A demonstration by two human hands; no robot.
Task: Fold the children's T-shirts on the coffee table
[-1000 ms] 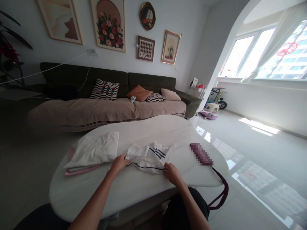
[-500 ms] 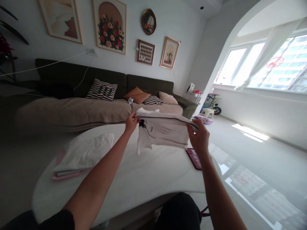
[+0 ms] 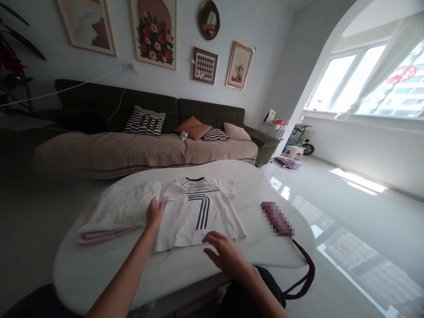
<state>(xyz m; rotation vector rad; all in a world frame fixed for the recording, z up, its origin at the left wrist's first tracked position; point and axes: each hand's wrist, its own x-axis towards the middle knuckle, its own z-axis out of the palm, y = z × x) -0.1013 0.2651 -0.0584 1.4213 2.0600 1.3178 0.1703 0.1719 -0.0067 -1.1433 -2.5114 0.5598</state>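
white numbered shirt (image 3: 198, 212) lies flat on the table (image 3: 99, 269), beside the folded stack (image 3: 122, 207). left hand (image 3: 154, 214) rests flat, fingers open, on its left edge; right hand (image 3: 225, 254) hovers open, holding nothing, near its hem. smoothing outward from the middle would best clear creases.

White shirt (image 3: 198, 212) by my left hand (image 3: 154, 213): big striped "7" on it; small line of lettering above, too small to read.

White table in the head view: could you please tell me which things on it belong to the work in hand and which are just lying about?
In hand:
number 7 shirt
left hand on its edge
right hand open by its hem

Lying about:
folded clothes pile
pink case with strap
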